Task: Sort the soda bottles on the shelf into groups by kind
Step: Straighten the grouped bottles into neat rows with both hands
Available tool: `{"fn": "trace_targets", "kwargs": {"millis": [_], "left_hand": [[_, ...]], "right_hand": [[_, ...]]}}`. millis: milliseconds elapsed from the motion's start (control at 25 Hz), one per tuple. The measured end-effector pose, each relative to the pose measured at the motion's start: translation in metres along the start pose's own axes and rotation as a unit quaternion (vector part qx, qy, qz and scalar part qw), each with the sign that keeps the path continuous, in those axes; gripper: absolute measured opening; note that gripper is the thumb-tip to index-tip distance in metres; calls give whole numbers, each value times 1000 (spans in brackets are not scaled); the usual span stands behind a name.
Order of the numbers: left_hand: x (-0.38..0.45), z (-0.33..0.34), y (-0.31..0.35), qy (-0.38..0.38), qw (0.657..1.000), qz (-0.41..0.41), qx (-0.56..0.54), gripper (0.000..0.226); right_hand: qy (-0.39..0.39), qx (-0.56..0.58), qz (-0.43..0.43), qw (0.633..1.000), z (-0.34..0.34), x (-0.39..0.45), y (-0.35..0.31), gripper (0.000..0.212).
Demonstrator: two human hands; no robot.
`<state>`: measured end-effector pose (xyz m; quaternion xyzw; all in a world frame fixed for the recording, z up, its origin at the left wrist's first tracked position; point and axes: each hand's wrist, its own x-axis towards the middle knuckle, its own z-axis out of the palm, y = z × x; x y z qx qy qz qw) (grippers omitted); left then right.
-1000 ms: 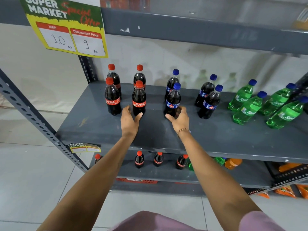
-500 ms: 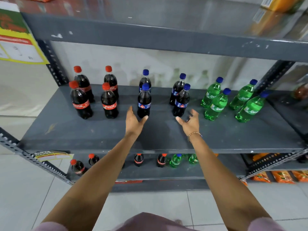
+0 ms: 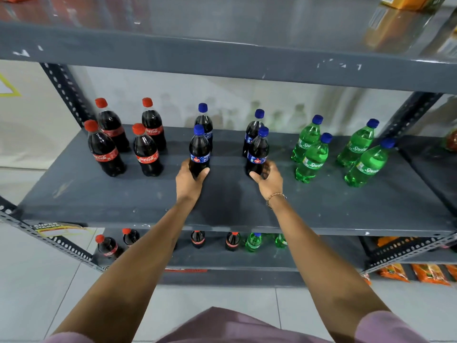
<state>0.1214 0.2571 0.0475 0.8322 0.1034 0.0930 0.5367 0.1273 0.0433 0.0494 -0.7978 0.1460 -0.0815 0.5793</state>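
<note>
On the grey shelf [image 3: 99, 194] stand three groups of soda bottles. Several red-capped cola bottles [image 3: 146, 151] are at the left. Several blue-capped dark bottles are in the middle. Several green Sprite bottles [image 3: 312, 157] are at the right. My left hand [image 3: 189, 181] is wrapped round the base of the front left blue-capped bottle [image 3: 199, 149]. My right hand [image 3: 268, 180] grips the base of the front right blue-capped bottle [image 3: 258, 151]. Both bottles stand upright on the shelf.
An upper shelf [image 3: 222, 58] hangs close above the bottle caps. A lower shelf [image 3: 222, 258] holds more cola and green bottles. Perforated steel posts [image 3: 66, 92] frame the sides. Orange snack packs [image 3: 430, 273] lie at the lower right.
The view has shifted to the right along the shelf. Both hands left the cola and blue-capped bottle they touched, opened, then closed on the two front blue-capped bottles.
</note>
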Motion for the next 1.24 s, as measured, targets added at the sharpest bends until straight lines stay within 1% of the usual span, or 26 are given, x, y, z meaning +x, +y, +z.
{"fn": "trace_targets", "kwargs": {"millis": [200, 240, 320, 360, 400, 440, 480, 560, 600, 640, 720, 760, 800, 880, 960, 1080, 1160, 1240], "left_hand": [[-1, 1, 1, 6, 1000, -1, 9, 57], [-4, 3, 2, 21, 1000, -7, -5, 57], [-16, 11, 5, 82, 995, -29, -43, 52], [-24, 16, 6, 115, 991, -33, -58, 47], [-34, 26, 9, 133, 988, -32, -68, 41], [-42, 36, 11, 137, 987, -27, -74, 36], [-47, 47, 15, 128, 989, -22, -75, 32], [-50, 74, 27, 84, 993, -18, -75, 32], [-51, 88, 34, 55, 996, -19, -74, 39], [-50, 99, 42, 21, 997, -21, -71, 50], [-48, 117, 55, -30, 997, -17, -65, 72], [-47, 123, 60, -36, 997, -9, -64, 75], [-46, 128, 64, -33, 998, -3, -61, 73], [-45, 131, 67, -17, 999, 4, -50, 65], [-47, 134, 66, 1, 999, 0, -39, 58], [-49, 134, 67, 6, 1000, 2, -15, 55], [-52, 132, 68, -7, 1000, 2, -20, 59], [-55, 130, 69, -12, 999, -13, -38, 67]], "right_hand": [[-26, -6, -26, 999, -4, 0, -1, 50], [-40, 0, -25, 999, -7, 0, -1, 53], [-66, 15, -17, 998, -15, 0, 0, 59], [-56, 16, -10, 998, -20, 0, 1, 57], [-22, 14, 0, 1000, -28, -1, 4, 50], [38, 13, 7, 999, -36, -5, 8, 40], [111, 14, 15, 994, -44, -10, 12, 35], [228, 17, 25, 973, -63, -16, 24, 39], [259, 17, 33, 965, -73, -16, 29, 43], [270, 6, 45, 962, -82, -12, 34, 49], [235, -35, 47, 970, -99, -2, 40, 63], [202, -36, 27, 978, -107, 4, 42, 67], [170, -27, 4, 985, -114, 10, 43, 67], [118, -28, -28, 992, -124, 19, 44, 62], [87, -36, -29, 995, -132, 25, 45, 57], [75, -19, -33, 997, -134, 25, 45, 53], [78, -6, -40, 996, -133, 23, 46, 54], [79, 4, -39, 996, -134, 25, 46, 58]]}}
